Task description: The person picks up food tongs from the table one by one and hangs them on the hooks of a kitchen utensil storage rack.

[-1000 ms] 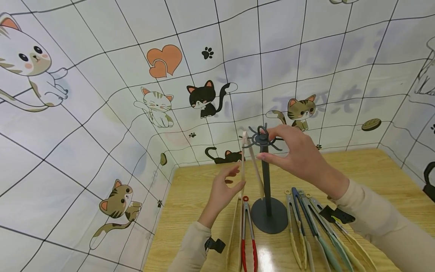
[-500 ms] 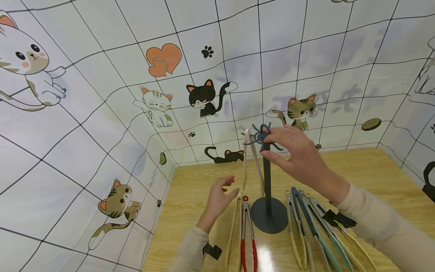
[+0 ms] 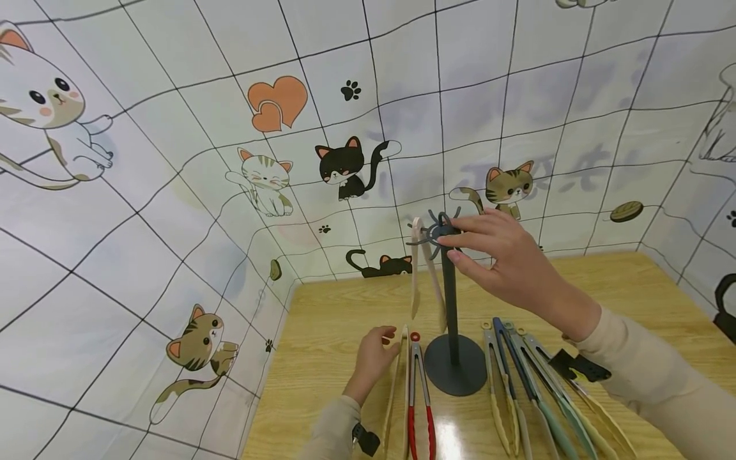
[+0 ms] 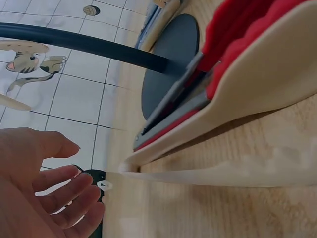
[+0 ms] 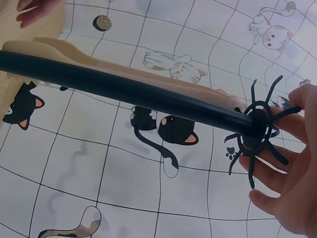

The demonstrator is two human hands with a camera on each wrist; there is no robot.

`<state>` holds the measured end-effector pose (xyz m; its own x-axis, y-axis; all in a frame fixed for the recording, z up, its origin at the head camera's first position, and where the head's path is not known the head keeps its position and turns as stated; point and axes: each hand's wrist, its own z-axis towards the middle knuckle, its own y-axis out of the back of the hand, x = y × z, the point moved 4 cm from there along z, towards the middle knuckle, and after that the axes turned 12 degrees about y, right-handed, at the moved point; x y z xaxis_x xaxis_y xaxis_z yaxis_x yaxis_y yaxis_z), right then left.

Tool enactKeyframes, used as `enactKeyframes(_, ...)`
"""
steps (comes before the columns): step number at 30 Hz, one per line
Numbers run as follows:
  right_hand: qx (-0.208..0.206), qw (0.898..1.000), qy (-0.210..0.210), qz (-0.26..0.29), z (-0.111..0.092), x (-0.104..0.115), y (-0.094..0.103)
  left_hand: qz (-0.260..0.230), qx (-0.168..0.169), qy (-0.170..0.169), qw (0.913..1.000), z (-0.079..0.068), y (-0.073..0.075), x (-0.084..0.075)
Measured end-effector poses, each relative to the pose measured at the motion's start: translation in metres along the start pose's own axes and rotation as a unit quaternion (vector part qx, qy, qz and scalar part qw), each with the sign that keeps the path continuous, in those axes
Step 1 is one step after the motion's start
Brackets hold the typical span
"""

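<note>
From my end of the feed I can read no text, brand or number in any view. On the patterned wall covering (image 3: 489, 38) I see faint purplish marks (image 3: 554, 171) that look like lettering, too blurred for me to read.

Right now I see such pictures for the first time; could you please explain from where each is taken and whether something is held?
There is no machine, only a person's right hand and left hand, both bare. The head view is filmed from the person's head, each wrist view from that wrist. On the wooden table stands a dark hooked rack; pale tongs hang from it. Left of it lie beige tongs and red-handled tongs; to the right, other tongs. The right hand's fingers are at the rack's top, apparently touching it. The left hand is near the beige tongs and holds nothing.
</note>
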<state>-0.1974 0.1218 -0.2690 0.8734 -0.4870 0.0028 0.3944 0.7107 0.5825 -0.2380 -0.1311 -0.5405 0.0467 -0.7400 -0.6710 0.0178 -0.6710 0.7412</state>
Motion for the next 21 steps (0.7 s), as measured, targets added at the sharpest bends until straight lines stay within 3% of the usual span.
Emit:
enactKeyframes(9,0.057,0.998,0.000,-0.007,0.000,-0.002,0.002,0.048,0.043,0.029,0.9975,-0.005,-0.015,0.019)
enactKeyframes(16,0.054,0.998,0.010,-0.009,0.002,-0.001,0.004,0.058,0.062,0.033,0.9959,-0.008,-0.022,0.027)
enactKeyframes(21,0.050,0.999,0.007,-0.004,0.004,0.000,0.005,0.049,0.057,0.027,0.9968,-0.009,-0.025,0.029)
